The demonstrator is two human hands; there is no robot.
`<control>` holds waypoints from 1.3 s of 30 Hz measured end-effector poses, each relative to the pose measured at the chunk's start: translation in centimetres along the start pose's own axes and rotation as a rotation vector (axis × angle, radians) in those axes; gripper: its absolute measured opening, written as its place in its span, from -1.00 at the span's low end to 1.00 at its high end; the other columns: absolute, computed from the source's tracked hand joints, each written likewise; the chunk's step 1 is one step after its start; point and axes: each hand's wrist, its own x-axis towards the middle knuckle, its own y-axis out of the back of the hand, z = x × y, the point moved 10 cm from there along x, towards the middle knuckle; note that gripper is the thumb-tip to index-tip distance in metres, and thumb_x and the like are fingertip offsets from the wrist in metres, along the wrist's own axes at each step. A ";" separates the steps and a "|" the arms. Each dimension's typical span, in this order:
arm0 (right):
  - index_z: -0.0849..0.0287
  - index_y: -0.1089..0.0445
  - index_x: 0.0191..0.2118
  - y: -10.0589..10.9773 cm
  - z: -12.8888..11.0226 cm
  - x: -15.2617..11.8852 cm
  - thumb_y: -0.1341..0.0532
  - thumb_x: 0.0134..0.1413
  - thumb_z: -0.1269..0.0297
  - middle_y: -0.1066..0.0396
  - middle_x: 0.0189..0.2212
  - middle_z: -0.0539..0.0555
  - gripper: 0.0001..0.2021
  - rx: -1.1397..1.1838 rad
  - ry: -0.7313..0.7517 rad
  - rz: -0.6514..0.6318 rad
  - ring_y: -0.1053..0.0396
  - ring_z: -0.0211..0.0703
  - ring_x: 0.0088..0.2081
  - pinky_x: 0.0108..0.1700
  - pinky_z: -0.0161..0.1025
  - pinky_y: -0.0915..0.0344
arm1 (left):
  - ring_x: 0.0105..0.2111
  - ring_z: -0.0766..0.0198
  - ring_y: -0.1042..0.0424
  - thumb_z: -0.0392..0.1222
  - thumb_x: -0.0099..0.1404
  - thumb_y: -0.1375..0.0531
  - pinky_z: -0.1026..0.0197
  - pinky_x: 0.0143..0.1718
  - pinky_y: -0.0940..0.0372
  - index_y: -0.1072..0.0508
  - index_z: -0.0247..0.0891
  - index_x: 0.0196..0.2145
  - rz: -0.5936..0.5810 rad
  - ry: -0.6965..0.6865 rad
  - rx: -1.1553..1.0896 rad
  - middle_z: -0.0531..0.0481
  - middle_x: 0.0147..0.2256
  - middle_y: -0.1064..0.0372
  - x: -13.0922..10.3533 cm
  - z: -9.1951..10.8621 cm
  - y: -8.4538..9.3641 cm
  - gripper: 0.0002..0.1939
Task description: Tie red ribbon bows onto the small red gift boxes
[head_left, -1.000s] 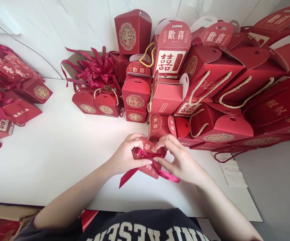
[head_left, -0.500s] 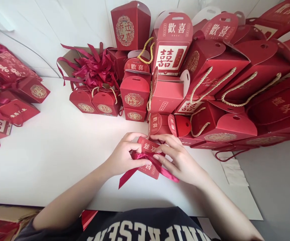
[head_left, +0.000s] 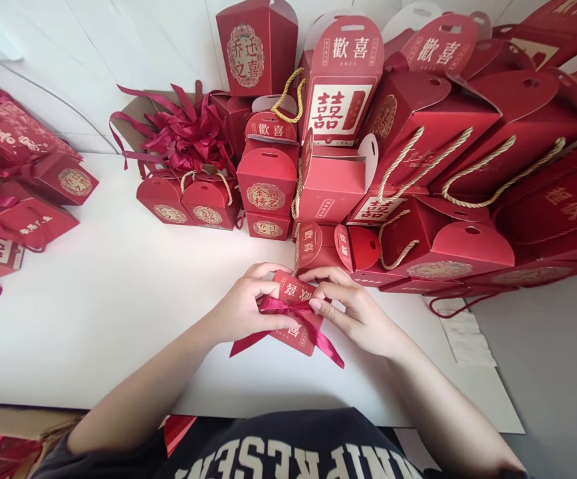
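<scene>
A small red gift box (head_left: 309,338) with pale printed characters lies on the white table in front of me. Across its top runs a dark pink satin ribbon (head_left: 289,308), tied in a bow with two tails hanging toward me. My left hand (head_left: 242,307) is closed at the bow's left loop, its thumb lying over the box top and its fingers along the far left side. My right hand (head_left: 361,314) pinches the bow's right loop between thumb and finger, while other fingers reach round the far edge of the box.
Red gift boxes (head_left: 318,189) with rope handles are stacked along the wall, behind and right of my hands. Loose ribbons (head_left: 189,133) fill an open carton at the back. More ribboned boxes (head_left: 39,213) stand far left. White paper pieces (head_left: 465,336) lie near the table's right edge.
My right thumb and finger have drawn slightly to the right at the bow. Its loops look more spread, and both tails have shifted a little left.
</scene>
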 end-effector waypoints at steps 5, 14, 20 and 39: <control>0.17 -0.35 -0.10 1.4 -2.7 -0.9 -0.23 0.24 0.19 -0.34 -0.09 0.19 -0.80 -0.270 0.138 0.167 -0.32 0.02 -0.04 0.00 -0.02 -0.26 | 0.09 0.09 -0.38 -0.12 0.33 -0.19 0.05 0.13 -0.29 -0.41 -0.27 -0.54 -0.023 0.033 -0.202 -0.11 0.08 -0.33 0.2 -0.4 0.3 -0.70; 0.19 -0.32 -0.36 -0.7 -2.8 -0.3 -0.07 0.34 0.33 -0.34 -0.44 0.04 -0.79 -0.335 0.055 0.102 -0.23 -0.19 -0.38 -0.26 -0.22 -0.13 | 0.04 0.18 -0.40 -0.19 0.36 -0.14 0.18 0.09 -0.23 -0.28 -0.30 -0.69 0.049 0.035 -0.074 -0.05 0.08 -0.35 0.1 -0.4 0.3 -0.55; 0.19 -0.22 -0.52 0.0 -0.8 -0.2 -0.13 0.27 0.30 -0.25 -0.58 -0.06 -0.70 -0.371 -0.122 0.203 -0.12 -0.29 -0.51 -0.30 -0.24 -0.01 | -0.01 0.19 -0.41 -0.26 0.34 -0.13 0.13 0.06 -0.22 -0.23 -0.29 -0.73 0.130 0.057 -0.021 -0.03 0.03 -0.41 0.2 -0.6 0.3 -0.53; 0.06 -0.25 -0.06 0.6 1.7 -1.3 -0.12 0.32 0.08 -0.34 -0.57 -0.14 -0.79 0.134 -0.368 -0.114 -0.30 -0.32 -0.54 -0.46 -0.37 -0.18 | 0.13 0.00 -0.34 -0.17 0.03 -0.43 0.03 0.08 -0.34 -0.58 -0.22 -0.25 -0.011 0.113 -0.154 -0.13 0.11 -0.27 0.3 -1.3 -0.6 -0.72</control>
